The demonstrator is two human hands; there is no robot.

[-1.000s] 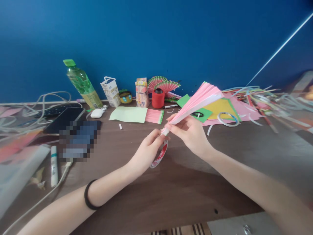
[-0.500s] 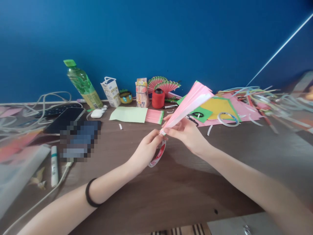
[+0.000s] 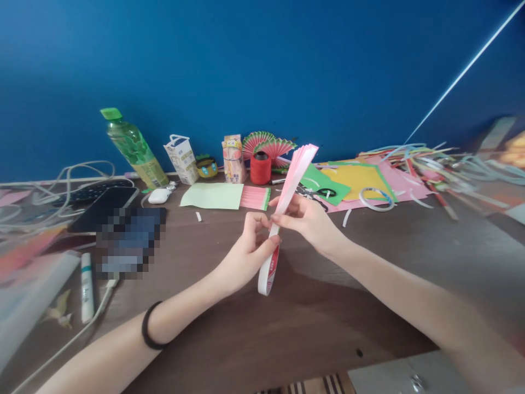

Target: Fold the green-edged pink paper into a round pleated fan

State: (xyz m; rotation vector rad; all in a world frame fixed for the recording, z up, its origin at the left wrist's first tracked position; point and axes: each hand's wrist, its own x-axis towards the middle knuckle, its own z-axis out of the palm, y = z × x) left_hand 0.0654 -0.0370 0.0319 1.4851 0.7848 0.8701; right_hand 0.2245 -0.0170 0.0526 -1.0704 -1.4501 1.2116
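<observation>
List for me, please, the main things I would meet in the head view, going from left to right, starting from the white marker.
White marker → green bottle → white carton → cartoon pack → red spool → held pink paper → white ring.

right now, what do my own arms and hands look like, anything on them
The left hand and right hand are ungloved. A plain black band circles the left forearm, above the wrist; nothing worn shows on the right forearm. No sleeve is in view on either side, though the right arm blurs toward the picture's edge.
</observation>
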